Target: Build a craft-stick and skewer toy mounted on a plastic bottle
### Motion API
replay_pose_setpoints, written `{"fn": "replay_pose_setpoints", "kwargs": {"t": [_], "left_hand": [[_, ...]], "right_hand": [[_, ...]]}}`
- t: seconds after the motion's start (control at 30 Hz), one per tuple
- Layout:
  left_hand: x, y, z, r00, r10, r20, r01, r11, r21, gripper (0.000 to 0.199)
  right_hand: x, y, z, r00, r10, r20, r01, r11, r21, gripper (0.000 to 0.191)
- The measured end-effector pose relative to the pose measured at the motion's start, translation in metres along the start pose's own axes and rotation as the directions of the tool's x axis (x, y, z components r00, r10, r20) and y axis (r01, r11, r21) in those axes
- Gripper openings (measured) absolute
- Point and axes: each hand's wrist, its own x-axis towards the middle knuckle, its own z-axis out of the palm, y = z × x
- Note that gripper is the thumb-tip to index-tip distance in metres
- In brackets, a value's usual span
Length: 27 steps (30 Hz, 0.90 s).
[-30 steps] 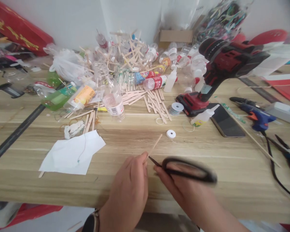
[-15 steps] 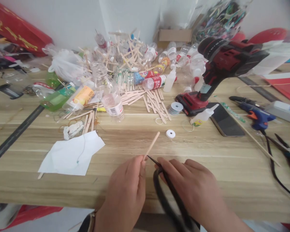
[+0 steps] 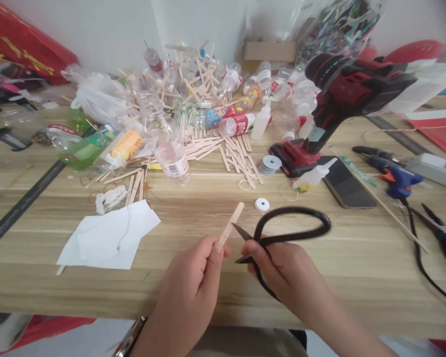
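Note:
Between the thumb and fingers of my left hand [image 3: 195,282] is a flat wooden stick [image 3: 232,223], tilted up and to the right. My right hand [image 3: 288,267] grips black-handled scissors [image 3: 297,238] near their pivot. The blades are spread and point left, the upper tip beside the stick. One handle loop stands above my right hand, while the other is partly hidden by it. Just beyond the hands lies a small white spool [image 3: 262,205].
A red and black drill [image 3: 342,99] stands at the right, near a phone [image 3: 347,183] and a blue glue gun [image 3: 397,173]. Plastic bottles [image 3: 171,158] and loose wooden sticks [image 3: 241,153] fill the back. White paper [image 3: 104,238] lies at the left.
The scissors have turned in my right hand; their blades are now spread and a handle loop is raised. The stick now shows its flat face in my left hand.

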Motion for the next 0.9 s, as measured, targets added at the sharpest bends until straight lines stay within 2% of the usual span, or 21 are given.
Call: {"fn": "replay_pose_setpoints", "kwargs": {"t": [0.07, 0.13, 0.23, 0.33, 0.43, 0.53, 0.7, 0.77, 0.8, 0.9], "left_hand": [[0.0007, 0.0004, 0.0008, 1.000, 0.019, 0.002, -0.019, 1.000, 0.002, 0.042], [0.0014, 0.0002, 0.0013, 1.000, 0.031, 0.003, -0.031, 1.000, 0.006, 0.041], [0.0015, -0.0007, 0.0020, 0.999, 0.051, 0.014, -0.051, 0.999, 0.006, 0.040], [0.0015, -0.0014, 0.0032, 0.997, 0.074, 0.030, -0.074, 0.997, -0.006, 0.038], [0.0024, -0.0016, 0.0051, 0.994, 0.098, 0.037, -0.098, 0.995, -0.013, 0.039], [0.0034, -0.0021, 0.0067, 0.995, 0.085, 0.062, -0.083, 0.996, -0.024, 0.038], [0.0038, -0.0034, 0.0073, 0.994, 0.086, 0.067, -0.083, 0.996, -0.039, 0.038], [0.0037, -0.0032, 0.0071, 0.994, 0.081, 0.069, -0.079, 0.996, -0.041, 0.038], [0.0036, -0.0029, 0.0071, 0.994, 0.081, 0.073, -0.078, 0.996, -0.042, 0.038], [0.0034, -0.0017, 0.0072, 0.994, 0.081, 0.077, -0.078, 0.996, -0.045, 0.038]], "right_hand": [[0.0033, -0.0010, 0.0020, 0.989, 0.102, 0.107, -0.120, 0.977, 0.174, 0.053], [0.0048, -0.0014, 0.0034, 0.979, 0.119, 0.163, -0.156, 0.959, 0.237, 0.056], [0.0048, 0.0001, 0.0046, 0.982, 0.098, 0.159, -0.125, 0.977, 0.171, 0.060], [0.0043, 0.0030, 0.0046, 0.988, 0.121, 0.092, -0.127, 0.990, 0.067, 0.059], [0.0043, 0.0051, 0.0050, 0.995, 0.072, 0.067, -0.070, 0.997, -0.018, 0.062], [0.0058, 0.0056, 0.0064, 0.997, 0.068, -0.020, -0.070, 0.992, -0.110, 0.065], [0.0087, 0.0027, 0.0096, 0.995, -0.063, -0.073, 0.043, 0.968, -0.247, 0.070], [0.0086, 0.0022, 0.0099, 0.991, -0.055, -0.125, 0.020, 0.963, -0.268, 0.069], [0.0084, 0.0023, 0.0098, 0.990, -0.055, -0.132, 0.017, 0.962, -0.272, 0.068], [0.0077, 0.0038, 0.0090, 0.993, -0.104, -0.058, 0.083, 0.954, -0.289, 0.068]]}}
